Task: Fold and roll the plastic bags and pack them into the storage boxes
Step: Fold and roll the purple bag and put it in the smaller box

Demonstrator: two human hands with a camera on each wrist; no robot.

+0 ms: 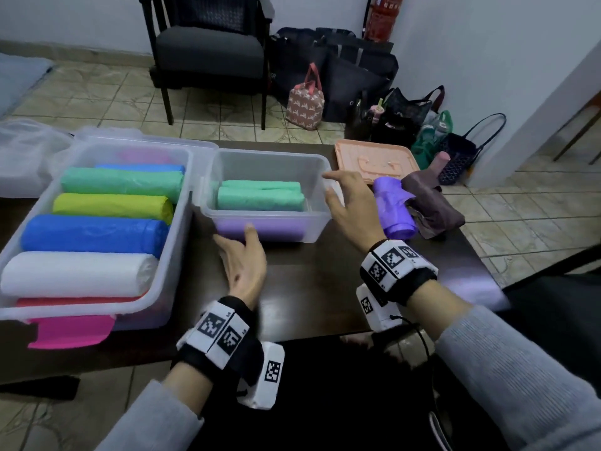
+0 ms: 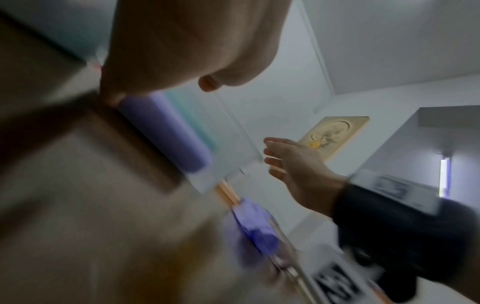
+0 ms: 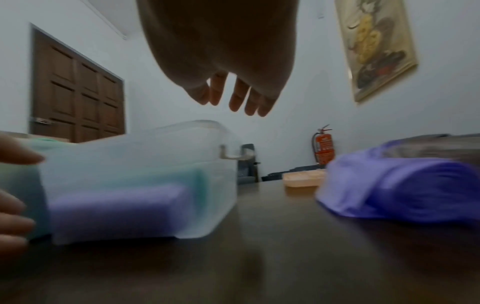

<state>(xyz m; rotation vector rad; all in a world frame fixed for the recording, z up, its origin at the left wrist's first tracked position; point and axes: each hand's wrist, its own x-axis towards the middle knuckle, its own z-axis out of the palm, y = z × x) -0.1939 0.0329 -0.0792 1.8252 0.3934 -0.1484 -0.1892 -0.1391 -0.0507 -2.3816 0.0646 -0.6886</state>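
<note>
Your left hand (image 1: 242, 260) and right hand (image 1: 353, 203), fingers spread, holding nothing, flank the small box (image 1: 266, 193) near the table's (image 1: 325, 288) far edge, probably steadying it. Loose purple bag (image 1: 395, 209) waits beside its right wall.

Grey ribbed sleeves (image 1: 520, 369); each wrist wore a black strap (image 1: 401, 284) carrying white blocks printed with black square codes.

I count two clear plastic storage boxes (image 1: 97, 151) (image 1: 320, 164), nine rolled plastic bags inside (big box seven) and one loose purple plastic bag (image 1: 395, 211).
</note>
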